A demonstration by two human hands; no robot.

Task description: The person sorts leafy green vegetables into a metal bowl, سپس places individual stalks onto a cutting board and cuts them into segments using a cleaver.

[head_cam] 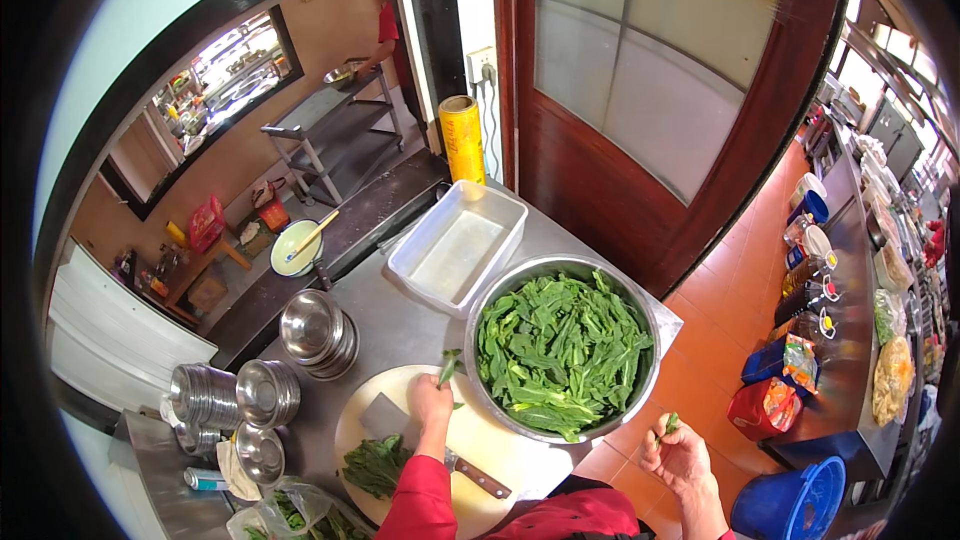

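Note:
My left hand (433,399) is closed on a green leafy sprig (450,367) above a round cutting board (480,427). My right hand (677,448), to the right and past the counter's edge, pinches a small green piece (672,422). On the board lie a cleaver (386,416) with a riveted wooden handle, partly behind my left forearm, and a heap of leafy greens (375,465). A large metal bowl (474,382) beyond my hands is heaped with leafy greens (559,352).
Behind the bowl sits a translucent plastic tub (457,247). Stacked metal bowls (315,330) and a plastic bag of greens (300,510) are at left. A blue bucket (787,499) stands lower right. Beyond the opening, a person in red (386,30) is beside a cart.

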